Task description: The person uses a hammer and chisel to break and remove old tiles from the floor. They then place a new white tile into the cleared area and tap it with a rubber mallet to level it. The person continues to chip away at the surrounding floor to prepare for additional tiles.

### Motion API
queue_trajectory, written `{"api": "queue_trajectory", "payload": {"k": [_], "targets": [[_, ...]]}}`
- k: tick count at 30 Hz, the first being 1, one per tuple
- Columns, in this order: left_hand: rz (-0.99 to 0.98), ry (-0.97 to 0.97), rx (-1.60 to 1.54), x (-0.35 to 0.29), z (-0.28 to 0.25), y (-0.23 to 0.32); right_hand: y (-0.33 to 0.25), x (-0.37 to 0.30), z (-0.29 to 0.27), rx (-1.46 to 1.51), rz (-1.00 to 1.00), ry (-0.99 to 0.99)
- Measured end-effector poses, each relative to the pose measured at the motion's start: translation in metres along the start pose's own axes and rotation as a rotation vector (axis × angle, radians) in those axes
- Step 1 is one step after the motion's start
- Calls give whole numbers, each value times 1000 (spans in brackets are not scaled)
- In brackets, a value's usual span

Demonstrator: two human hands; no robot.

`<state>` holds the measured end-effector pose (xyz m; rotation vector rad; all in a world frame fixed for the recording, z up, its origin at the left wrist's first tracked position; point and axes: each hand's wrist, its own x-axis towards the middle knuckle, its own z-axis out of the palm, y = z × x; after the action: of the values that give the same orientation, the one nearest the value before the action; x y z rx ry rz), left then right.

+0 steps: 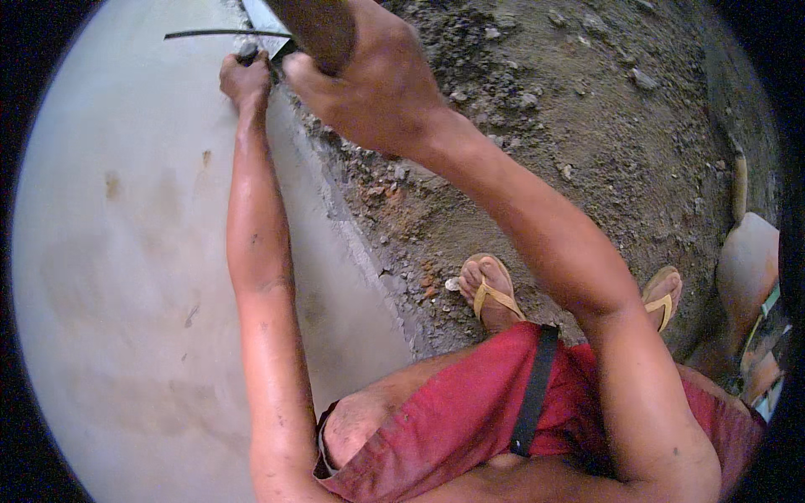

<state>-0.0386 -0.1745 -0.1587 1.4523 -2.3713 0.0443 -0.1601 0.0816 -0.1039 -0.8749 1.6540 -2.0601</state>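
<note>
My left hand (245,77) is closed around a small dark metal tool (248,52), pressed against the grey plastered wall (126,251) near its lower edge. My right hand (360,75) is raised closer to the camera and grips a brown wooden handle (317,25) that runs up out of the picture. The handle's head is not in view. A thin dark rod (218,33) sticks out leftward from beside my left hand. Both forearms reach up from the lower edge.
Rough ground of dirt and broken stones (545,126) lies right of the wall's base. My feet in yellow flip-flops (490,293) stand on it, and red shorts (470,411) fill the bottom. Another person's leg (746,268) is at the right rim.
</note>
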Motion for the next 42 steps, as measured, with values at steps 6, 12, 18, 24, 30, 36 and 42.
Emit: {"api": "queue_trajectory", "payload": {"k": [6, 12, 18, 24, 30, 36, 42], "targets": [[71, -7, -96, -5, 21, -10, 63, -26, 46, -247, 305, -299], [89, -15, -72, -27, 5, 2, 53, -33, 16, -289, 310, -400], [31, -10, -133, -21, -16, 7, 10, -26, -24, -238, 89, -254], [97, -190, -41, -42, -43, 8, 5, -62, -53, -197, 209, -230], [66, -256, -137, -68, -46, 3, -16, -74, -60, -204, 252, -304], [55, -327, -135, -76, -36, 16, -96, -2, -51, -27, -91, -138], [50, -388, -196, -74, -39, 17, -67, 15, -10, -170, -234, -44]]}}
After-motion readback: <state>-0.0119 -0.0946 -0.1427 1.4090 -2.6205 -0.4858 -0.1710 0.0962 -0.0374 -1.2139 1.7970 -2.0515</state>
